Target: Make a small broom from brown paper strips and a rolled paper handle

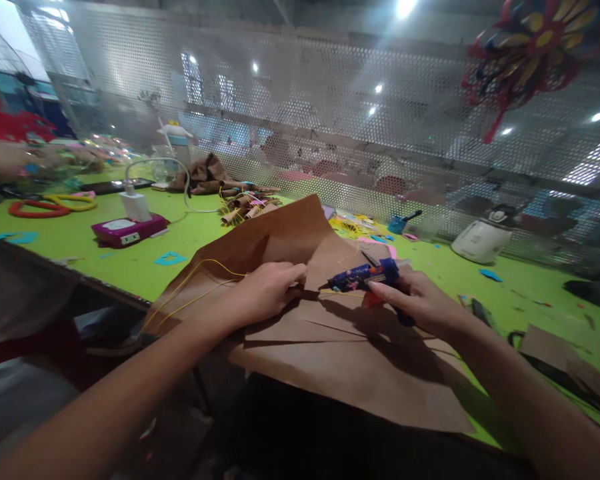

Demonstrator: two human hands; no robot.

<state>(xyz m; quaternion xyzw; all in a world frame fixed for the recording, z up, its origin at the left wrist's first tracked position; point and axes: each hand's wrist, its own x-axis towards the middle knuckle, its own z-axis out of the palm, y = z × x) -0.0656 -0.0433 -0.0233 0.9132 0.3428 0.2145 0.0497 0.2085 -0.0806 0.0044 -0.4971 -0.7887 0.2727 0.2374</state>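
Note:
My right hand (420, 300) grips a dark blue hot glue gun (365, 275), whose nozzle points left at a small fold of brown paper. Across from it, my left hand (273, 290) has its fingers closed on that fold, at the middle of a large creased sheet of brown paper (380, 373). The left fingertips are partly hidden. Thin yellow string (200, 263) runs over the left part of the sheet and passes under my left hand. The sheet's back part stands up in a peak, while its front overhangs the table edge.
On the green table (195, 233) sit a purple power strip (130, 230) with a white charger (135, 205), red-handled scissors (39, 208), and small rolled paper bundles (245, 203). A white container (483, 239) stands right of a small blue pot (397, 223). Perforated metal panels (330, 100) rise behind.

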